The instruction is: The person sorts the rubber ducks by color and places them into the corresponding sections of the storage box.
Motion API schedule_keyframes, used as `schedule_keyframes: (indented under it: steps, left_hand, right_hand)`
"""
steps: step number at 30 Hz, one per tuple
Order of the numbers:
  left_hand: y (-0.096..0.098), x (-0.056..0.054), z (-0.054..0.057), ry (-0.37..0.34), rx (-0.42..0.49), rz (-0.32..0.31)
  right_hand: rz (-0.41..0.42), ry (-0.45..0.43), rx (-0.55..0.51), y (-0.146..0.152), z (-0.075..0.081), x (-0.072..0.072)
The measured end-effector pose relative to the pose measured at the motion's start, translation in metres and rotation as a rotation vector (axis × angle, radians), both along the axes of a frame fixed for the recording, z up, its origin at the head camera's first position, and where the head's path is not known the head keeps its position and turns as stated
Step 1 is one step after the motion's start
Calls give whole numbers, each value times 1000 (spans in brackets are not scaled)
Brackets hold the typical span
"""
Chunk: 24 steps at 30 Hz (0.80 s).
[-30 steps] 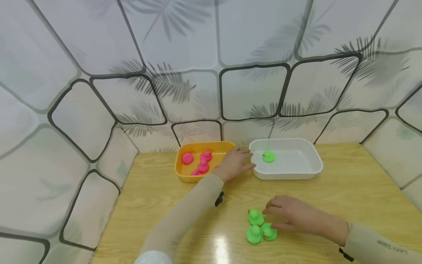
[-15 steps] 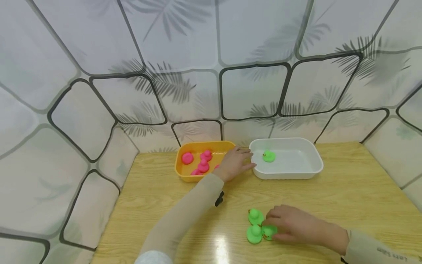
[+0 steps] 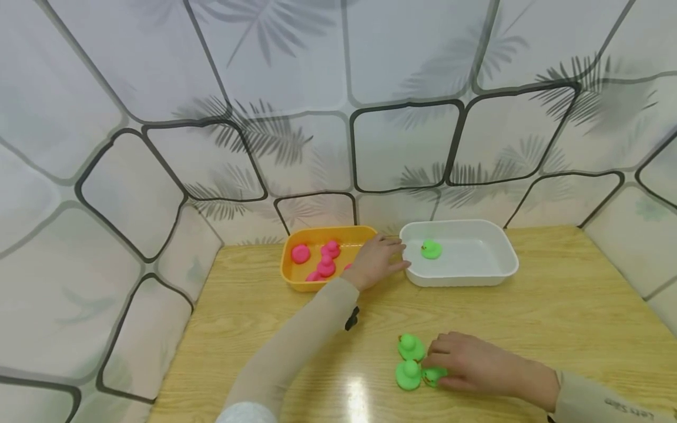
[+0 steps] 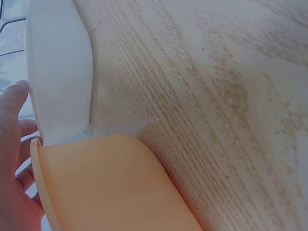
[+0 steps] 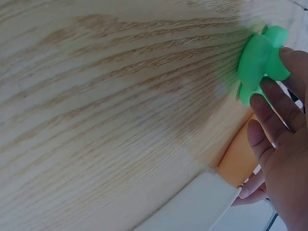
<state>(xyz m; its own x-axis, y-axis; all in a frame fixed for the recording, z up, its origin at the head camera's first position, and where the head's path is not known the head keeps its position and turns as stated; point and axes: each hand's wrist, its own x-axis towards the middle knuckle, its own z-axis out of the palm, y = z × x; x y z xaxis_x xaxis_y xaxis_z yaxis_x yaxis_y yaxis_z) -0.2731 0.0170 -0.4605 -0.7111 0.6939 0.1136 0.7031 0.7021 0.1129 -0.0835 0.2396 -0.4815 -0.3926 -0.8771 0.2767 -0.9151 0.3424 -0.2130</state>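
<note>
My left hand (image 3: 374,261) reaches over the right end of the orange tray (image 3: 298,286), its extended fingers touching the near-left rim of the white tray (image 3: 460,281). My right hand (image 3: 468,364) is low over the table, with thumb and forefinger either side of a green rubber duck (image 3: 433,376), pinching it. In the right wrist view that duck (image 5: 254,62) shows between thumb and fingers. Two more green rubber ducks, a far one (image 3: 411,348) and a near one (image 3: 408,375), sit just left of it. Another green duck (image 3: 431,249) lies inside the white tray.
Several pink rubber ducks (image 3: 326,266) lie in the orange tray, one partly hidden by my left hand. Both trays stand at the back of the wooden table (image 3: 560,294), near a patterned wall covering (image 3: 407,147). My left sleeve (image 3: 296,341) crosses the table's middle.
My right hand has come down and slightly toward me, closing its fingers on the rightmost loose green duck. The left hand stays where it was.
</note>
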Motion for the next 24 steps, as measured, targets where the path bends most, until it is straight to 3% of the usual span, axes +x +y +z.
schedule_keyframes:
  steps: [16, 24]
  left_hand:
    - [0, -2, -2, 16, 15, -14]
    - [-1, -2, -2, 15, 28, -23]
  right_hand:
    - [-30, 89, -48, 13, 3, -9]
    - [-83, 8, -47, 28, 20, -15]
